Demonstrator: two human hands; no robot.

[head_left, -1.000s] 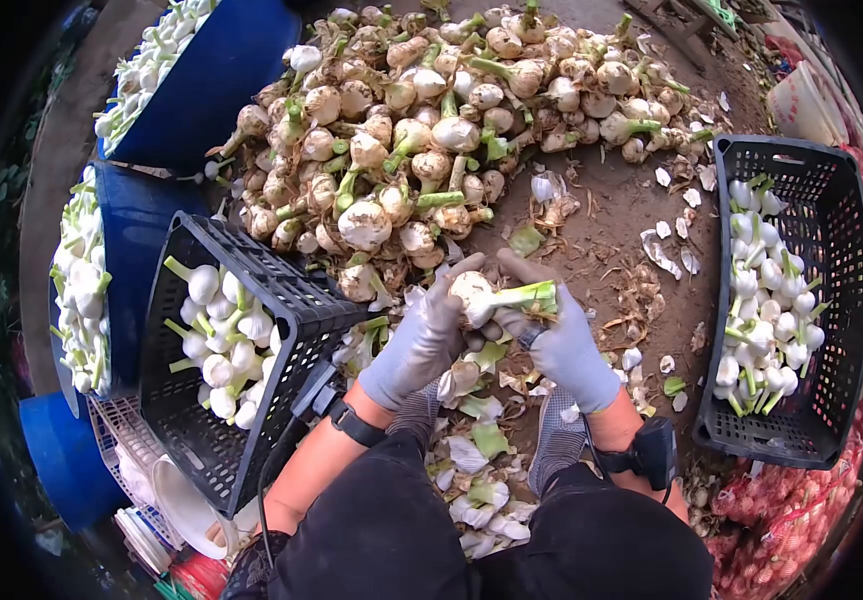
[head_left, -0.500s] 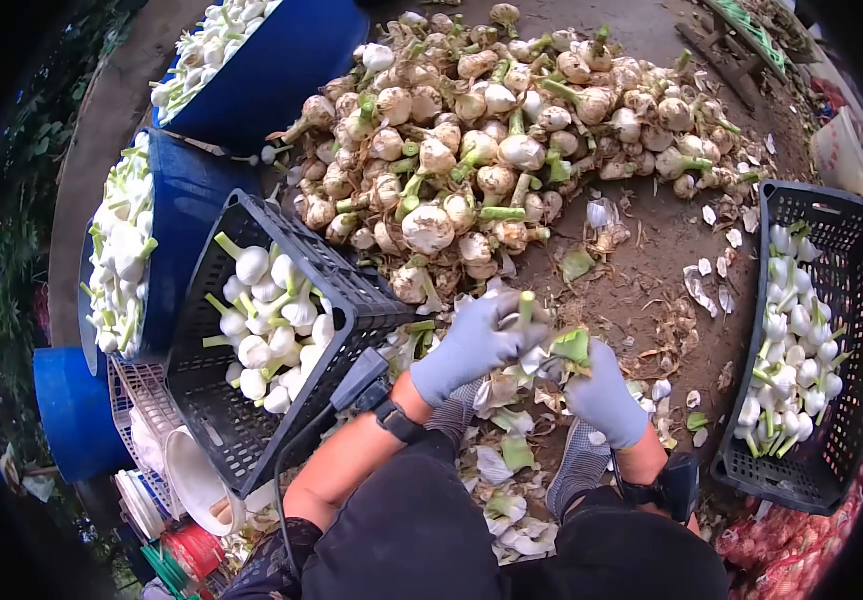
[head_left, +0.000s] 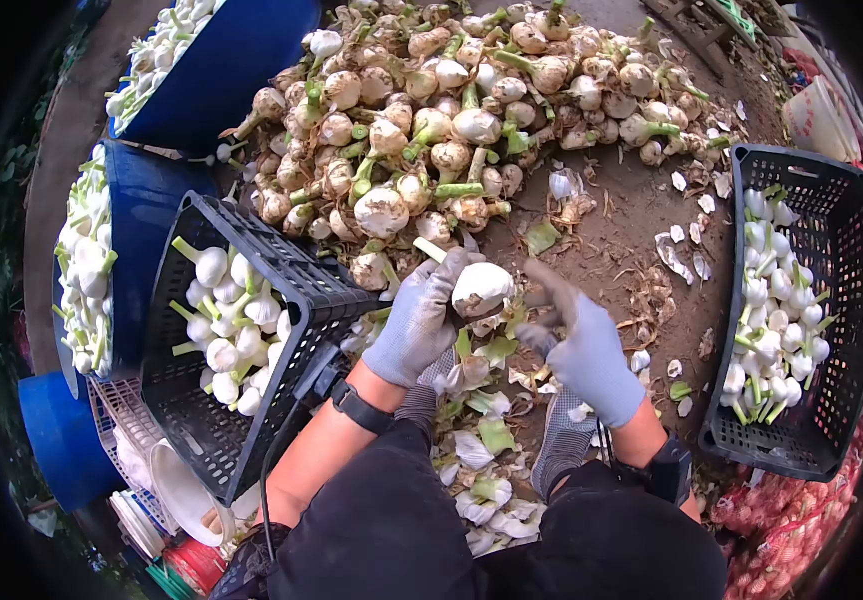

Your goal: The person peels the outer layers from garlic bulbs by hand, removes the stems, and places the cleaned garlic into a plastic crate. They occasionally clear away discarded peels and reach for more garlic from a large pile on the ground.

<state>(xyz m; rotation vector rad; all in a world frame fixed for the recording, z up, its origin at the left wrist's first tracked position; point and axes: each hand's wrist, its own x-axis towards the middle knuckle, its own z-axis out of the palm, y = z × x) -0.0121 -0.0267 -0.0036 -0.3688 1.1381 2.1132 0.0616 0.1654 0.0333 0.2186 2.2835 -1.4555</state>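
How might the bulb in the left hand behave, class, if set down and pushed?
The bulb would probably roll, being round, but likely unevenly, since its stem juts from one side. It seems fairly firm, showing no visible dent in the left hand.

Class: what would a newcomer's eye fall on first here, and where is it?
First, the large heap of brown-stained garlic across the top middle. Next, below it, a pale bulb in the gloved left hand. Black crates of white garlic frame the scene at left and right.
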